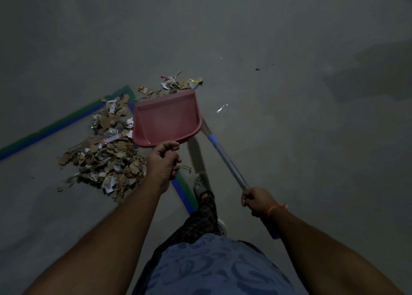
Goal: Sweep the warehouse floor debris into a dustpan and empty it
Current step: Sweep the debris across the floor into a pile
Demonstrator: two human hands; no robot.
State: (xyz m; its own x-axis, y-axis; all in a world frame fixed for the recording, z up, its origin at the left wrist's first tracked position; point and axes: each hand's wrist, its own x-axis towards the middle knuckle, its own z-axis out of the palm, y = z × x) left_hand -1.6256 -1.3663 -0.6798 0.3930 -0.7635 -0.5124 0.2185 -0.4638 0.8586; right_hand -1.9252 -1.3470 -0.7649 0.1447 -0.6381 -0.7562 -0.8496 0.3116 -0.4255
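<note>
My left hand (163, 161) is clamped around the handle of the pink dustpan (166, 118), held with its pan empty beside the debris pile (104, 147) of cardboard scraps and paper on the grey floor (289, 38). My right hand (256, 200) grips the grey broom handle (227, 158), which slants down behind the dustpan. Green and blue tape lines (55, 125) run under the pile. More litter (178, 84) lies past the dustpan's front edge, and a clear wrapper scrap (222, 108) sits to its right. My sandalled foot (200, 183) stands just beneath.

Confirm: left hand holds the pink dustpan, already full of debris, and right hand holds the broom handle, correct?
Not quite. In the head view the pink dustpan in the left hand is empty; the debris lies on the floor. The right hand does hold the broom handle.
</note>
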